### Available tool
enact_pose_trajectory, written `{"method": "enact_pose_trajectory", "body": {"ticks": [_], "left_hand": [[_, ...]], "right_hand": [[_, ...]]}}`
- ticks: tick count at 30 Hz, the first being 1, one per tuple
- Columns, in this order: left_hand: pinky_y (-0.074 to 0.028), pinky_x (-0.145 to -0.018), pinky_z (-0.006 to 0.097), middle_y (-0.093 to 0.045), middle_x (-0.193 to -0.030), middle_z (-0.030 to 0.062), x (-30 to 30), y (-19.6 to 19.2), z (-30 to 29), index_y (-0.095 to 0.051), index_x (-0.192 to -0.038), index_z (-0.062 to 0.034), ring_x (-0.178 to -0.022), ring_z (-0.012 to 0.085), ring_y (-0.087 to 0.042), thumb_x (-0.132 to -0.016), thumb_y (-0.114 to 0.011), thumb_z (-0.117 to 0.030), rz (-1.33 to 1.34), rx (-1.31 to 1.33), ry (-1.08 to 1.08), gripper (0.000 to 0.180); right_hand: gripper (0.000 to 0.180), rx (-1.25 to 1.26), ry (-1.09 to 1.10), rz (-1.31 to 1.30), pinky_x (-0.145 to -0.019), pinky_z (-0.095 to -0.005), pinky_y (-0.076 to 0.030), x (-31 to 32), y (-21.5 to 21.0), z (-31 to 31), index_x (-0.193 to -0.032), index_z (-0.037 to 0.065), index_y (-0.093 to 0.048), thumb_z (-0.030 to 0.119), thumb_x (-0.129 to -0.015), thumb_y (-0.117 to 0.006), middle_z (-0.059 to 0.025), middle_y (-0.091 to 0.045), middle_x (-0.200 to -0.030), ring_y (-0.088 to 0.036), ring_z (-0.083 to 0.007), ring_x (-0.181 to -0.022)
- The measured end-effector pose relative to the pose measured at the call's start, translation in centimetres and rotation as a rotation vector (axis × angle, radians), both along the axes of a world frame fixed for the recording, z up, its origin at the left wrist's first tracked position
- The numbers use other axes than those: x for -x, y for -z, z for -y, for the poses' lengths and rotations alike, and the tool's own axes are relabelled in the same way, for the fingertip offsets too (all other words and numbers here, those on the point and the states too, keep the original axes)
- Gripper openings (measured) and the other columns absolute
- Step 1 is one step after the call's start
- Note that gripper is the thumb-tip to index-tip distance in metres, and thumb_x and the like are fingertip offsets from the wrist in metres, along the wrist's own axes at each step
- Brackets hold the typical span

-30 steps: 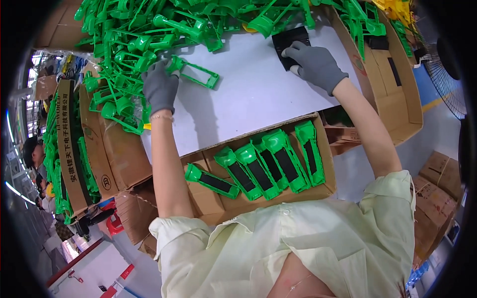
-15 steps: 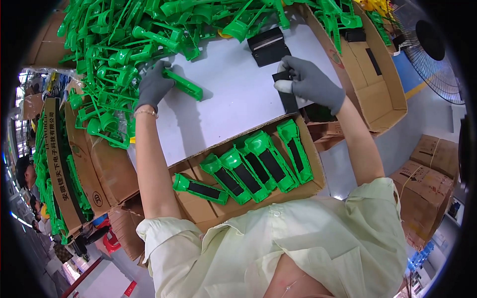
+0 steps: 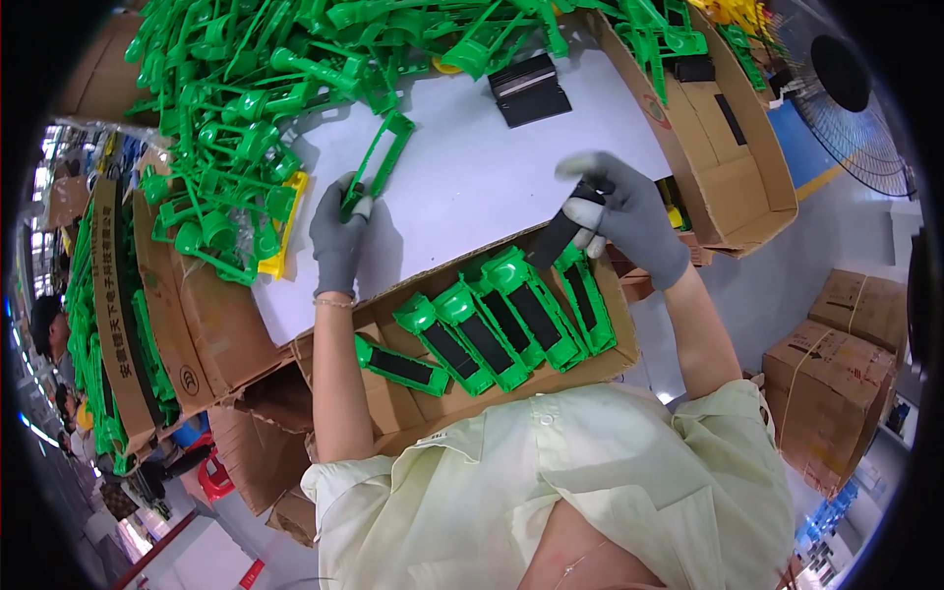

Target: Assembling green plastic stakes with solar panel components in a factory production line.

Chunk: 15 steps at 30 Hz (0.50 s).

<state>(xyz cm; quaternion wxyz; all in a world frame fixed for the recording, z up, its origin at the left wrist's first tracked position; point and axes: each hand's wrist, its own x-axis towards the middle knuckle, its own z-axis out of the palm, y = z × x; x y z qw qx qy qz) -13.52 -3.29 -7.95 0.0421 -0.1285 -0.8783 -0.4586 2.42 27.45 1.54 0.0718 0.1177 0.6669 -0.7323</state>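
Note:
My left hand (image 3: 340, 234), in a grey glove, is closed around the lower end of a green plastic frame (image 3: 397, 149). The frame tilts up and away over the white work surface (image 3: 462, 187), its long opening facing me. Between the fingers of my gloved right hand (image 3: 637, 218) is a flat black strip (image 3: 557, 236), slanting down toward the left above the near edge. Below it, an open carton (image 3: 624, 344) holds several green parts (image 3: 536, 320) with black strips set in them. A small stack of black strips (image 3: 531, 98) lies farther back.
A big heap of green plastic parts (image 3: 256, 98) covers the far left. A yellow part (image 3: 285, 231) lies at its edge. Another open carton (image 3: 737, 187) stands at the right, near a fan (image 3: 846, 108). Closed boxes (image 3: 826, 383) sit farther right.
My left hand has come away from the heap, nearer to me, and the green frame now points upward. My right hand has moved down and slightly right with the black strip, which hangs over the near carton.

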Motion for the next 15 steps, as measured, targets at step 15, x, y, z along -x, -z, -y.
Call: {"method": "enact_pose_trajectory", "body": {"ticks": [15], "left_hand": [[-0.056, -0.067, 0.028, -0.065, -0.098, 0.0094, -11.4, -8.8, -1.4, -0.059, -0.115, 0.0012, -0.084, 0.0182, -0.066, -0.089, -0.056, -0.005, 0.455, -0.429, 0.111, 0.027]], "right_hand": [[0.015, -0.108, -0.001, -0.041, -0.042, -0.0139, -0.035, -1.1, -4.5, 3.3, -0.099, 0.005, -0.057, 0.016, -0.089, -0.058, 0.0004, -0.061, -0.071, -0.049, 0.0011, -0.052]]}}
